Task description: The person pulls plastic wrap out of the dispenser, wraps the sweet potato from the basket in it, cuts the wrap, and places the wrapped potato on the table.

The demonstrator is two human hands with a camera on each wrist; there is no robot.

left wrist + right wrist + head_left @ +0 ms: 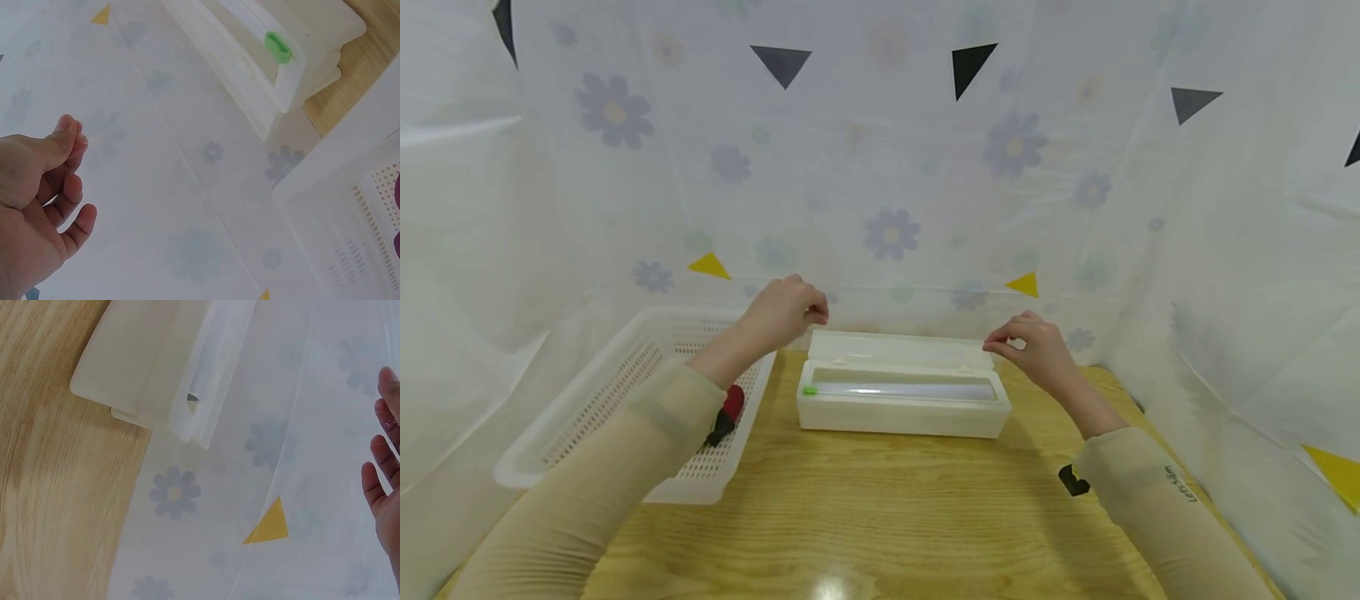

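Note:
A long white cling film dispenser box [902,419] stands on the table with its lid [898,350] raised at the back. A green slider [809,391] sits at the left end of its track; the left wrist view shows this slider [278,47] too. Above the box's left back corner, my left hand [786,310] pinches thumb against fingers, and a thin glint of clear film [84,147] shows at the fingertips. Beside the lid's right end, my right hand [1033,346] pinches likewise, with fine shiny creases of film by its fingers [389,456]. The sheet between them is barely visible.
A white perforated basket [520,471] stands at the left, partly behind my left forearm, with a red object [735,402] in it. Pale flower-patterned sheeting [891,167] hangs behind the wooden table [850,500] and along both sides.

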